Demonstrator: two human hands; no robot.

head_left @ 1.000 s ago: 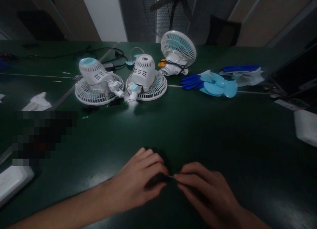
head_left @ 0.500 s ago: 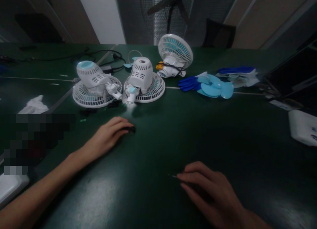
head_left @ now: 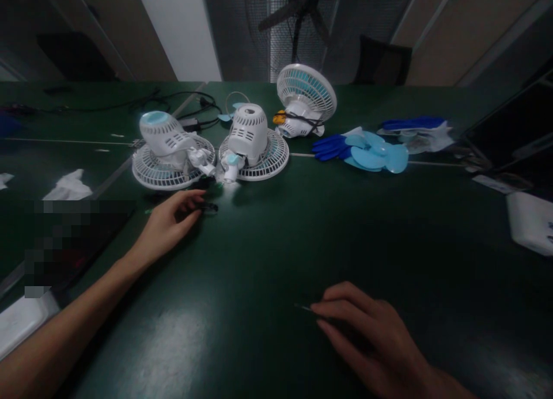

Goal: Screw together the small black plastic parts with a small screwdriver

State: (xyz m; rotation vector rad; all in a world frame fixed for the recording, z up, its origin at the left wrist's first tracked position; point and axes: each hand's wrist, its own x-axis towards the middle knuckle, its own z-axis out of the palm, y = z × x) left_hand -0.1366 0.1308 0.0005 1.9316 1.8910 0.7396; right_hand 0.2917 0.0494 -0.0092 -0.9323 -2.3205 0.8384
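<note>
1. Left hand [head_left: 171, 219] reaches forward, palm down, thumb and fingers curved at a small dark object [head_left: 210, 208] on the green counter [head_left: 268, 243]; whether it grips cannot be told.
2. Right hand [head_left: 371, 333], nearer the body, pinches a thin pale shiny piece [head_left: 303, 307] by one end; its material is unclear.
3. Pixelation partly hides a flat black item [head_left: 101, 229].
4. The frame cuts off a white plastic box-like object [head_left: 532, 221], contents unseen.

I see a dim room, its corners sunk in shadow, while pale glare pools on the smooth dark green tabletop [head_left: 268, 238]; the wide view stretches toward its edges, my bare left hand [head_left: 173, 215] looks slightly soft, and coarse square blocks hide one patch
</note>
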